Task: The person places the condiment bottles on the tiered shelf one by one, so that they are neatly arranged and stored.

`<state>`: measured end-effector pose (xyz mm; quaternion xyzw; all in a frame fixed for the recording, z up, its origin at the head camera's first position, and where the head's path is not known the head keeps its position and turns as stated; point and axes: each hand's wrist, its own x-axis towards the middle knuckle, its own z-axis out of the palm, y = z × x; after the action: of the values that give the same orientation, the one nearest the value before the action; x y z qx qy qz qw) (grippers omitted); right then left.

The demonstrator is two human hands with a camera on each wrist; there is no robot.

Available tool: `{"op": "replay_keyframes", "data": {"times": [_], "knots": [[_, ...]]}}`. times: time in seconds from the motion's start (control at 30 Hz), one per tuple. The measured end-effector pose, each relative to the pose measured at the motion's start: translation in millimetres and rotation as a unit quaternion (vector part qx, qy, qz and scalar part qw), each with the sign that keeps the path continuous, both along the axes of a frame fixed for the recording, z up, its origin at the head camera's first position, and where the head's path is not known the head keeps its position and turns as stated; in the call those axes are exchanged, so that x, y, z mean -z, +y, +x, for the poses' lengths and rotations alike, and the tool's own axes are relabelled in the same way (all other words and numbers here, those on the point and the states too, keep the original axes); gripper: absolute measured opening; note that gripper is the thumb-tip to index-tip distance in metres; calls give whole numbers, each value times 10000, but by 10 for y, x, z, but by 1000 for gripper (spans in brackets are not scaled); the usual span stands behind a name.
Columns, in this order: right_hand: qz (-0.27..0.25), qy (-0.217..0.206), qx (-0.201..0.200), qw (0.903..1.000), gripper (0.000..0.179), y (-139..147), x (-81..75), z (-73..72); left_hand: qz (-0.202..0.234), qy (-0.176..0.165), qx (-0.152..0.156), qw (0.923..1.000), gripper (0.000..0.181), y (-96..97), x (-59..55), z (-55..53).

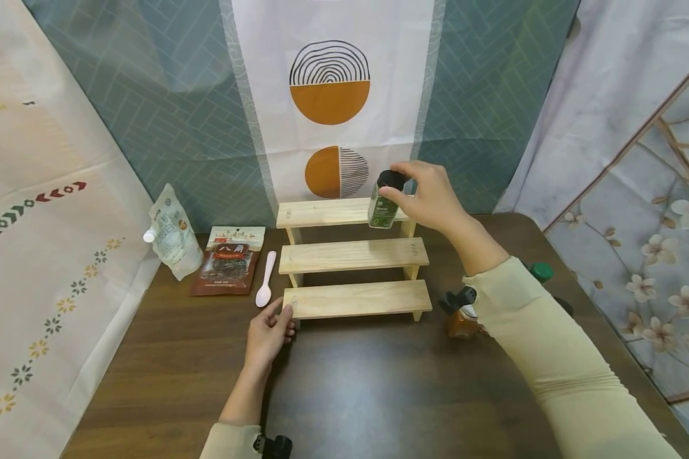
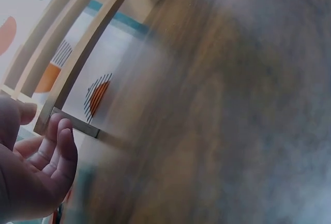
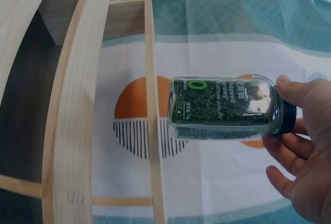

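A three-tier wooden step rack (image 1: 353, 255) stands on the table. By its black cap, my right hand (image 1: 430, 194) grips a glass jar of chopped parsley (image 1: 382, 209). The jar is upright in front of the top tier in the head view; whether its base touches the wood I cannot tell. Dried green flakes fill the jar (image 3: 222, 107) in the right wrist view, between thumb and fingers of the right hand (image 3: 307, 146). My left hand (image 1: 266, 335) holds the left end of the lowest tier, thumb on top. Its curled fingers (image 2: 66, 154) meet the board's end.
Left of the rack lie a pale pink spoon (image 1: 266, 280), a brown packet of star anise (image 1: 228, 261) and a white spouted pouch (image 1: 175, 236). An orange-brown jar (image 1: 462, 324) and a green-capped container (image 1: 541, 272) are partly hidden by the right arm. Fabric hangs behind.
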<state>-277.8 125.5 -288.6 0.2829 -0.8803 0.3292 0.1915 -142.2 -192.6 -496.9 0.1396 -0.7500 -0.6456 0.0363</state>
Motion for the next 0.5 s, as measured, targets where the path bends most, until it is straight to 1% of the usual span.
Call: {"op": "replay_keyframes", "data": {"times": [0.23,0.4,0.5], "knots": [[-16,-12,-73,10000,47,-171,-3,-74,-51,-11,-44,10000,43,-8,17,-20],[34,-40,-28,10000,46,-297,-14,-138,-34,23,0,10000,45,-5,13,-31],[76,-31,-85,9999,44,-388,-17,-184,-7,28,50,10000,46,-8,6,-36]]}}
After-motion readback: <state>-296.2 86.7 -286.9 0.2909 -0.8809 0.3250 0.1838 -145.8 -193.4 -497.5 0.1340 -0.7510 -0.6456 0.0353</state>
